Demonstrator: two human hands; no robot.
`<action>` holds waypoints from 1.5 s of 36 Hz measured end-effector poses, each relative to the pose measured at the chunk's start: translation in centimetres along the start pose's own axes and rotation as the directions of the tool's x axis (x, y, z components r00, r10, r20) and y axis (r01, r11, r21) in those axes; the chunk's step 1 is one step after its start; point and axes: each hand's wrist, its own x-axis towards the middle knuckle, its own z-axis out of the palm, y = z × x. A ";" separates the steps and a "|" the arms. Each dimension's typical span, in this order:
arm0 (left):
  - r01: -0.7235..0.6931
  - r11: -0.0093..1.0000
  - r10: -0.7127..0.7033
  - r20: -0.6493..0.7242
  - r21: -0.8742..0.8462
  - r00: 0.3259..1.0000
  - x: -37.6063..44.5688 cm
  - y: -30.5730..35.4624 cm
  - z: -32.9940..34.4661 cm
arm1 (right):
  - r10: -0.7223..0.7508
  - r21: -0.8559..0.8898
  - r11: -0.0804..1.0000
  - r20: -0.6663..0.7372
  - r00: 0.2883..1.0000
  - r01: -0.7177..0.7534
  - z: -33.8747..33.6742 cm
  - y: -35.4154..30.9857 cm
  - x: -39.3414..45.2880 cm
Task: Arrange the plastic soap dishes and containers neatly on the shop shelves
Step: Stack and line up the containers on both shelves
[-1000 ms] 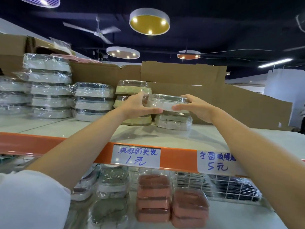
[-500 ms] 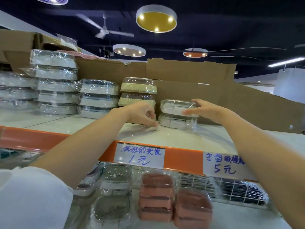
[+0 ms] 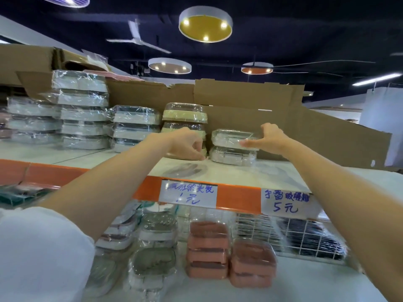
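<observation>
Here, both hands reach to the upper shelf, at the short stack of wrapped soap dishes.

Nearest, on the lower shelf (image 3: 305,286), stand pink containers (image 3: 208,249); above them runs the orange shelf edge (image 3: 141,188) with two handwritten price labels (image 3: 188,194). Beyond it, the left hand (image 3: 185,146), fingers curled and holding nothing visible, rests just left of the grey two-dish stack. The right hand (image 3: 267,140), thumb up and fingers straight, touches the top soap dish (image 3: 229,137) from its right. Cardboard (image 3: 250,99) stands behind.
</observation>
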 end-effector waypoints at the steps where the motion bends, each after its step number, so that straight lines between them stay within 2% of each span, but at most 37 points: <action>1: -0.009 1.000 0.009 -0.010 0.000 1.000 -0.5 0.0 -0.2 | -0.003 -0.069 0.998 -0.030 1.000 0.001 0.0 -0.4 -0.6; 6: -0.070 0.997 0.071 -0.035 0.030 0.997 -3.4 0.0 -1.2 | -0.107 -0.363 0.930 -0.132 0.985 0.053 -0.3 -2.7 -4.8; 9: -0.119 0.992 0.121 -0.062 0.030 0.991 -5.4 0.2 -1.5 | -0.163 -0.438 0.896 -0.162 0.973 0.077 -0.5 -4.4 -7.7; 15: -0.250 0.965 0.261 -0.218 0.078 0.940 -10.6 1.1 -0.6 | -0.135 -0.395 0.916 -0.159 0.978 0.062 0.0 -7.7 -13.8; 20: -0.347 0.932 0.362 -0.267 0.103 0.893 -15.6 0.8 0.6 | -0.186 -0.337 0.934 -0.171 0.968 0.120 1.8 -10.9 -19.0; 22: -0.371 0.921 0.389 -0.259 0.117 0.884 -17.6 0.4 1.0 | -0.210 -0.299 0.941 -0.158 0.965 0.155 3.0 -12.2 -20.8; 26: -0.367 0.921 0.385 -0.163 0.131 0.909 -21.0 -1.3 3.1 | -0.218 -0.283 0.940 -0.067 0.974 0.191 6.4 -13.9 -23.7; 29: -0.336 0.935 0.347 -0.097 0.115 0.933 -22.9 -3.3 5.2 | -0.186 -0.262 0.947 0.018 0.982 0.184 9.5 -14.7 -25.1; 33: -0.216 0.974 0.216 0.017 0.069 0.976 -25.0 -6.0 7.5 | -0.137 -0.224 0.960 0.155 0.978 0.170 13.6 -15.2 -26.1; 41: -0.007 1.000 0.004 0.196 0.012 0.981 -28.1 -12.6 11.9 | -0.048 -0.146 0.981 0.462 0.885 0.130 20.5 -15.1 -24.6; 49: 0.224 0.974 -0.196 0.380 -0.029 0.904 -28.4 -17.4 17.2 | -0.055 -0.116 0.983 0.538 0.841 0.139 25.8 -13.6 -21.6; 54: 0.279 0.958 -0.226 0.426 -0.064 0.876 -26.7 -18.7 21.1 | -0.090 -0.098 0.981 0.539 0.837 0.169 30.8 -10.2 -18.2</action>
